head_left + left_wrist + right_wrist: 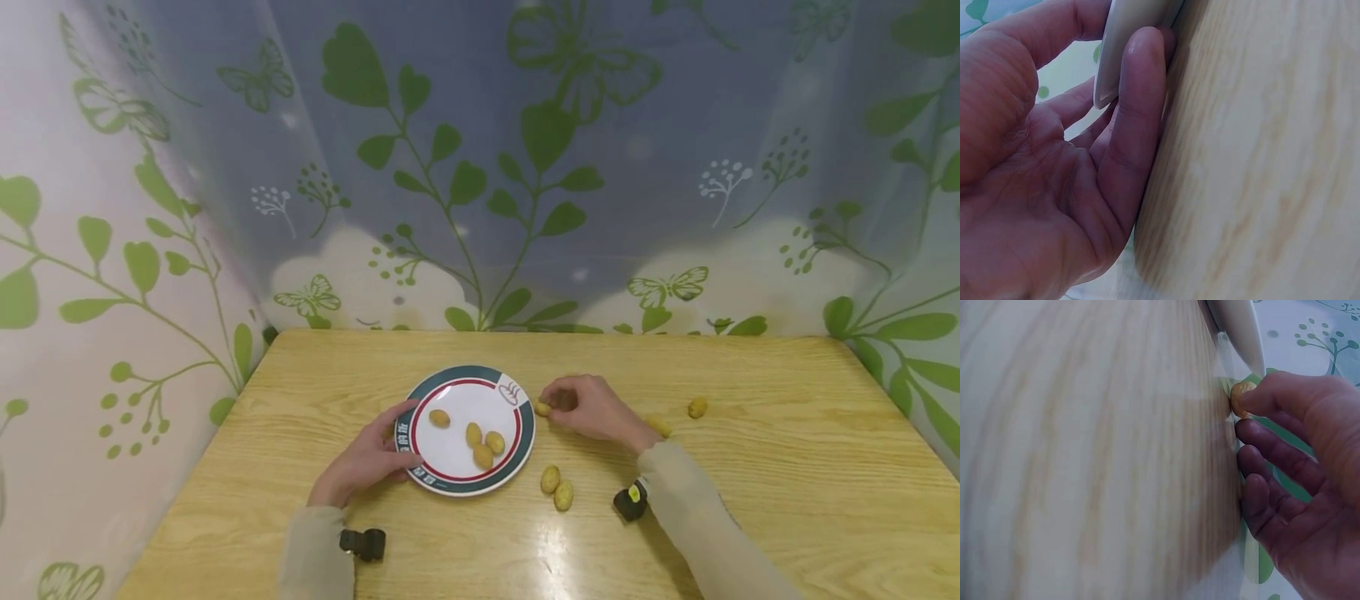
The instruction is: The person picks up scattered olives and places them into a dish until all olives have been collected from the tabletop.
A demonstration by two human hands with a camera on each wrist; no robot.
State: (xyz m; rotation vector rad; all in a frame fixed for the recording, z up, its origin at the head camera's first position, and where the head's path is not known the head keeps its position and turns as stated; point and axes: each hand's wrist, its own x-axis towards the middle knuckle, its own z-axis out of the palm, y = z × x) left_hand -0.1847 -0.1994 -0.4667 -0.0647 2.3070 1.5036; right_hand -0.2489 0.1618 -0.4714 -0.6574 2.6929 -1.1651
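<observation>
A white plate (457, 477) with a dark green rim and a red ring lies on the table, holding several small yellow-brown oval pieces (483, 456). My left hand (365, 458) grips its left rim; in the left wrist view, fingers sit above and below the plate edge (1110, 75). Just off the plate's right rim, my right hand (592, 408) pinches another small oval piece (1242, 400) between thumb and forefinger. This piece (542, 408) is partly covered by the fingertips in the head view, right by the tabletop.
Two more oval pieces (557, 487) lie together on the wooden table (450, 550), right of the plate. Another piece (697, 407) lies farther right, and one more (658, 425) shows partly behind the right wrist. A patterned curtain (480, 167) hangs along the table's back edge.
</observation>
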